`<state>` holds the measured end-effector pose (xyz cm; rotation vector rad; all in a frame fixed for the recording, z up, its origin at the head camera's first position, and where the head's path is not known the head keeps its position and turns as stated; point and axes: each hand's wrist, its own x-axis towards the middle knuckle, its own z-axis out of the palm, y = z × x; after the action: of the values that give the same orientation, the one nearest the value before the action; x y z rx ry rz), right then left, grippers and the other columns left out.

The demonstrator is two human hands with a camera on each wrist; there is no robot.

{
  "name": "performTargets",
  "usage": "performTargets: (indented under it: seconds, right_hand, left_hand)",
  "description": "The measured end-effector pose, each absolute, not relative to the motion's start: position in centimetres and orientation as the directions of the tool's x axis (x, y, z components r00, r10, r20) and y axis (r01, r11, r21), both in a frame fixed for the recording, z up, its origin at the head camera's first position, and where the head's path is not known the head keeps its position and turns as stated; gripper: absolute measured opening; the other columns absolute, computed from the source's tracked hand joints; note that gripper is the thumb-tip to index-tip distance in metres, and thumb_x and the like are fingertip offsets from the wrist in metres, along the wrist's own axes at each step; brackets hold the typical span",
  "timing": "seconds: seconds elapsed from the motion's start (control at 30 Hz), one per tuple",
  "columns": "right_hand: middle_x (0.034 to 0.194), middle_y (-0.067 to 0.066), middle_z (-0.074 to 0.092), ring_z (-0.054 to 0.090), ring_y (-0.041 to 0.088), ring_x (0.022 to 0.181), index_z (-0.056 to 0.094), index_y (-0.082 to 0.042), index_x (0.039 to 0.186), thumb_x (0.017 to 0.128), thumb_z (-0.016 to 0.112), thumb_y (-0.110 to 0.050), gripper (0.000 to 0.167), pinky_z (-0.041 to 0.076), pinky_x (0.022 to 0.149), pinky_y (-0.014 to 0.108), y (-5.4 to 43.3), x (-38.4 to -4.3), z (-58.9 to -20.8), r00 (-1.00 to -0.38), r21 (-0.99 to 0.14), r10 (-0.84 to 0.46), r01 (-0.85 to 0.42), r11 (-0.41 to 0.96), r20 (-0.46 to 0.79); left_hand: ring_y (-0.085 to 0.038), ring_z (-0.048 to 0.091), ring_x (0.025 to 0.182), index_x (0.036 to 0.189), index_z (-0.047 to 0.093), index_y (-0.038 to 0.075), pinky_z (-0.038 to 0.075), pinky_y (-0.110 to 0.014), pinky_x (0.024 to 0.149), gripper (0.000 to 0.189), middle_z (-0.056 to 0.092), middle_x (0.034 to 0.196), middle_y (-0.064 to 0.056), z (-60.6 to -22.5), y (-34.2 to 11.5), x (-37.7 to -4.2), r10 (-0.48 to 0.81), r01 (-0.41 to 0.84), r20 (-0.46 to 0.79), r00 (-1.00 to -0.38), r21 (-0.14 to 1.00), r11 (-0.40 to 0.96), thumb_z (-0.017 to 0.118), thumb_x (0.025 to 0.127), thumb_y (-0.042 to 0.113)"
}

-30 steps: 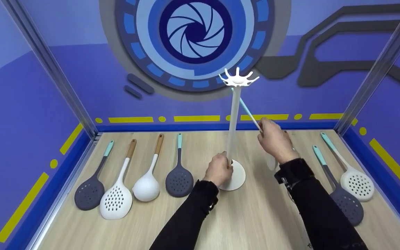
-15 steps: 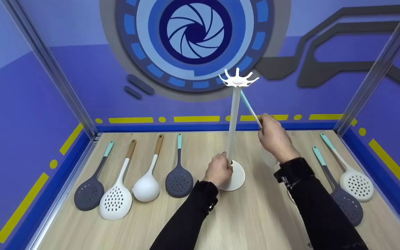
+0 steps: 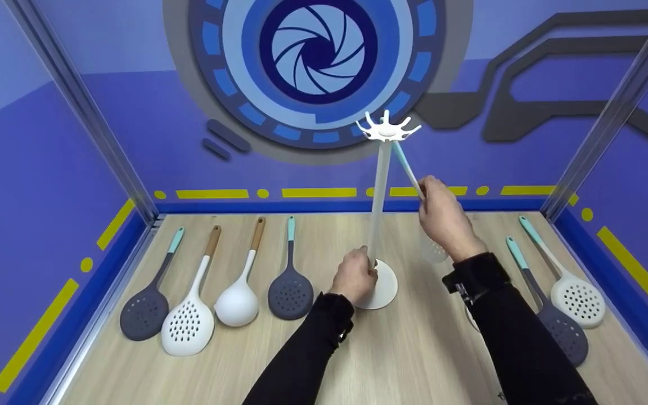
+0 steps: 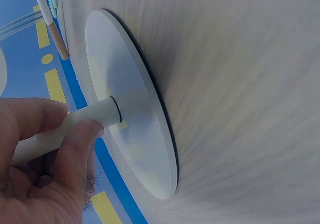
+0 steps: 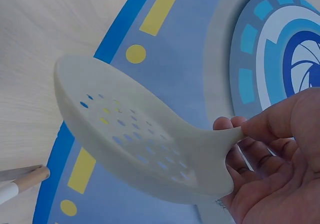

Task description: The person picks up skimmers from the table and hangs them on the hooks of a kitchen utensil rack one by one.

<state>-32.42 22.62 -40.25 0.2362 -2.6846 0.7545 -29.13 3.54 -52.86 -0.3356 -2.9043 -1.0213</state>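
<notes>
A white utensil stand (image 3: 379,191) rises from a round base (image 3: 387,287) on the wooden table, with a ring of hooks (image 3: 387,133) on top. My left hand (image 3: 355,274) grips its pole just above the base; in the left wrist view, thumb and fingers wrap the pole (image 4: 95,115). In my right hand (image 3: 445,216) is a white skimmer (image 5: 200,144) with a mint handle end, pinched by the neck. Its perforated head hangs down and its handle (image 3: 406,163) slants up. The handle tip is just under the hooks on the right side; whether they touch, I cannot tell.
Left of the stand lie a grey skimmer (image 3: 145,314), a white skimmer (image 3: 189,315), a white ladle (image 3: 238,304) and another grey skimmer (image 3: 290,295). To the right are a grey skimmer (image 3: 566,332) and a white one (image 3: 580,298). My right forearm partly hides another pale utensil.
My right hand has risen slightly, bringing the skimmer's handle tip up and to the right, from behind the pole to just beneath the hooks. My left hand stays on the pole.
</notes>
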Motion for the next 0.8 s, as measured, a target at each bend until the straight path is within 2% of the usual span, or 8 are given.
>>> performTargets:
  seconds: [0.33,0.8]
  right_hand:
    - [0.101,0.011,0.053,0.056,0.024,0.092,0.048,-0.006,0.116,0.093,0.045,-0.001,0.024,0.050,0.077,0.043,22.6,-32.4,-39.2,-0.910,-0.506,-0.067,-0.287,0.814,0.409]
    - [0.100,0.012,0.053,0.054,0.024,0.091,0.048,-0.005,0.117,0.094,0.043,-0.001,0.023,0.050,0.076,0.043,22.4,-32.2,-38.2,-0.873,-0.486,-0.063,-0.328,0.810,0.484]
  left_hand:
    - [-0.011,0.052,0.075,0.091,0.056,0.014,0.050,-0.029,0.069,0.016,0.055,0.086,0.000,-52.8,3.5,-29.2,0.208,0.226,0.103,-0.973,0.624,0.748,0.065,0.080,0.009]
    - [-0.011,0.052,0.074,0.094,0.057,0.014,0.049,-0.029,0.068,0.017,0.055,0.087,0.000,-52.9,3.4,-29.1,0.204,0.224,0.104,-0.973,0.630,0.744,0.064,0.080,0.008]
